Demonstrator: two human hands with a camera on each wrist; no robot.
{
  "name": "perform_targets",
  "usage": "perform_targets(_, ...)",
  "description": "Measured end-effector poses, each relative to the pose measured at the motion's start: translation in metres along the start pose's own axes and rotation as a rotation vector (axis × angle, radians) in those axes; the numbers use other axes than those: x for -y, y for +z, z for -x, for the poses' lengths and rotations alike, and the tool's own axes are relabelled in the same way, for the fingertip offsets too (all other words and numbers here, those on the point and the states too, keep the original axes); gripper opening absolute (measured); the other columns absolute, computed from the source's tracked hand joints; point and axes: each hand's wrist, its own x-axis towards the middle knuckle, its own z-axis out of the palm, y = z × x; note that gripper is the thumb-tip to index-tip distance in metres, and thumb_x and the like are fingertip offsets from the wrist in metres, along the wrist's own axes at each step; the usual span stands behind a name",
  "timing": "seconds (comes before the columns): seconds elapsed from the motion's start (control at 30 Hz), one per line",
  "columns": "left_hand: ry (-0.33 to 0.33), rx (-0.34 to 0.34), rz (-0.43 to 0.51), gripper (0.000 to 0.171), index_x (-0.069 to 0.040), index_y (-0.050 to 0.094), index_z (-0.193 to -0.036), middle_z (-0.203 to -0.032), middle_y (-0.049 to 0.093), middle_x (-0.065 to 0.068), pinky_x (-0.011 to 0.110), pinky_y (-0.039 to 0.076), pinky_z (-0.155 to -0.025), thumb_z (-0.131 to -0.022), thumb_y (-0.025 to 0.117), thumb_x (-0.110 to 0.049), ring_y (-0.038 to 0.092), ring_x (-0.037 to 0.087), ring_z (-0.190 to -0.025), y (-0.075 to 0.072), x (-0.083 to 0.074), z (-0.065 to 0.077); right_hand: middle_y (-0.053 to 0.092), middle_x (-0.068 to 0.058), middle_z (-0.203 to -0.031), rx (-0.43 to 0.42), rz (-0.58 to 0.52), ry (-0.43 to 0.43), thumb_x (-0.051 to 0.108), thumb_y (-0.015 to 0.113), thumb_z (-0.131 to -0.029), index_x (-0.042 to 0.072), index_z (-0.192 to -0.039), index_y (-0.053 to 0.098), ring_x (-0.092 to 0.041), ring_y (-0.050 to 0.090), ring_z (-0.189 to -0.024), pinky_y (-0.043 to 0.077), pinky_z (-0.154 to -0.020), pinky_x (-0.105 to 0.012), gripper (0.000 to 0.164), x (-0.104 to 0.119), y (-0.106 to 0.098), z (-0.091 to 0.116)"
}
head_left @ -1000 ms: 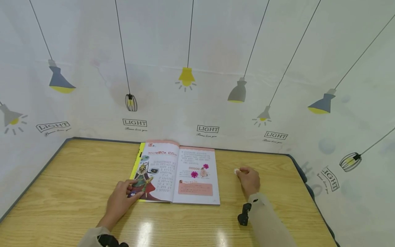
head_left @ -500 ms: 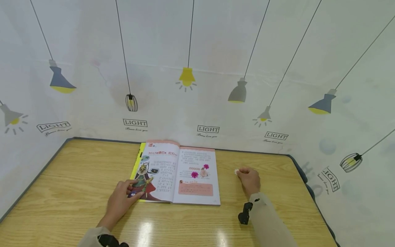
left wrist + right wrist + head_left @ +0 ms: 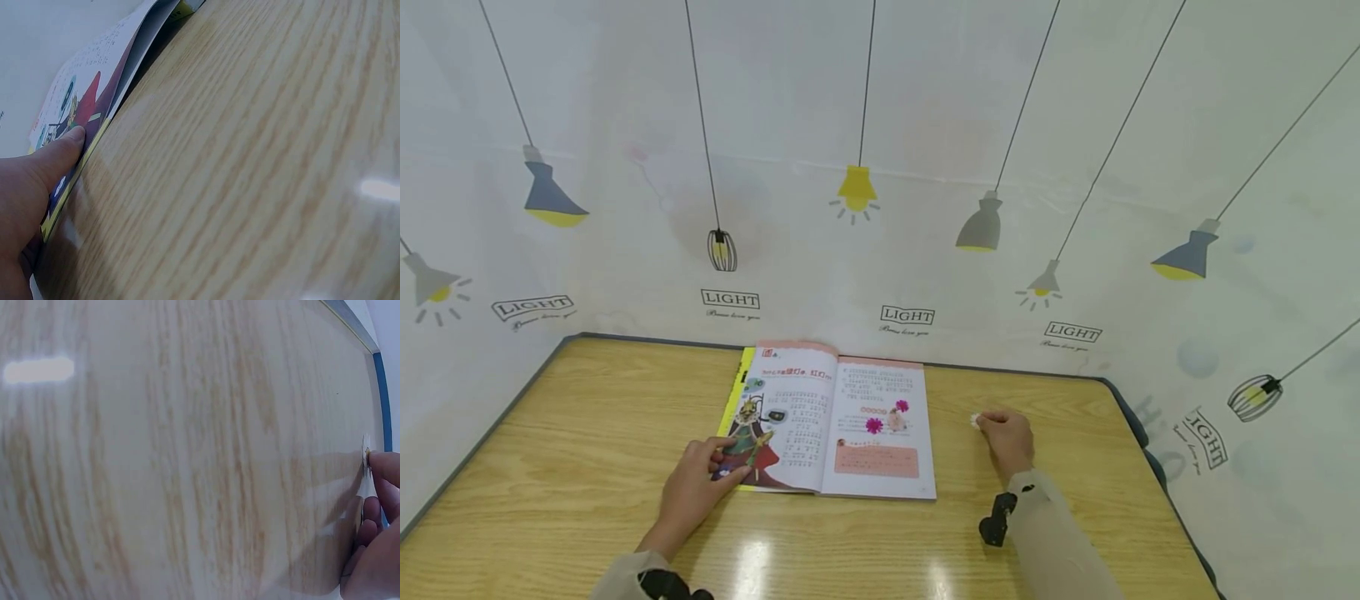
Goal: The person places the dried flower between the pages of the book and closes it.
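An open picture book [image 3: 868, 387] lies on the wooden table [image 3: 587, 450], its spread of printed text facing up. My left hand [image 3: 688, 493] rests at the book's lower left corner. In the left wrist view its thumb [image 3: 62, 153] presses on the illustrated page near the edge. To the right of the book, my right hand [image 3: 1009, 439] pinches a small white flower [image 3: 975, 421] close over the tabletop. The right wrist view shows this flower side-on, with a yellowish centre, between the fingertips. Two bright pink flowers [image 3: 874, 426] show on the right-hand page.
A pale wall covering [image 3: 797, 208] printed with hanging lamps and the word LIGHT stands right behind the table. Dark blue edging [image 3: 655, 338] runs along the table's rim. Black wrist cameras [image 3: 997, 518] sit at both sleeves.
Almost nothing differs. The right hand keeps its pinch on the white flower, which is turned slightly, and the left hand stays on the book. The head view has shifted a little.
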Motion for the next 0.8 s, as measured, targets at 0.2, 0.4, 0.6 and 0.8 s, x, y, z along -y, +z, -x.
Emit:
perform_targets(0.2,0.003,-0.003,0.000,0.052,-0.004,0.056,-0.119,-0.093,0.047,0.008,0.033,0.039,-0.066,-0.077,0.074,-0.030,0.047,0.018,-0.078,0.001,-0.001,0.000,0.064,-0.016,-0.103,0.009,-0.028,0.023,0.019,0.066,-0.083,0.001,-0.097,0.069,-0.030,0.056,-0.094,0.040,-0.081,-0.044,0.023,0.002,-0.001,0.002)
perform_targets(0.4,-0.003,0.001,0.002,0.053,-0.005,0.056,-0.119,-0.094,0.047,0.008,0.034,0.039,-0.066,-0.077,0.073,-0.032,0.048,0.019,-0.079,-0.001,-0.002,0.001,0.062,-0.017,-0.108,0.007,-0.062,0.040,0.017,0.066,-0.083,0.000,-0.098,0.069,-0.031,0.055,-0.098,0.039,-0.084,-0.044,0.023,0.004,-0.002,0.003)
perform_targets(0.6,-0.006,0.007,0.001,0.053,-0.005,0.056,-0.120,-0.094,0.047,0.009,0.034,0.039,-0.066,-0.077,0.073,-0.032,0.048,0.019,-0.079,-0.001,-0.002,0.001,0.065,-0.014,-0.099,-0.001,-0.060,0.017,0.017,0.068,-0.082,0.000,-0.094,0.070,-0.028,0.056,-0.092,0.041,-0.079,-0.040,0.022,0.007,-0.002,0.003)
perform_targets(0.8,-0.006,0.000,-0.008,0.054,-0.005,0.056,-0.120,-0.094,0.047,0.009,0.033,0.039,-0.065,-0.077,0.073,-0.034,0.047,0.019,-0.078,0.000,-0.001,0.000,0.065,-0.012,-0.092,0.018,-0.060,-0.017,0.017,0.068,-0.082,-0.002,-0.094,0.069,-0.025,0.056,-0.085,0.041,-0.071,-0.032,0.022,0.018,-0.002,0.004)
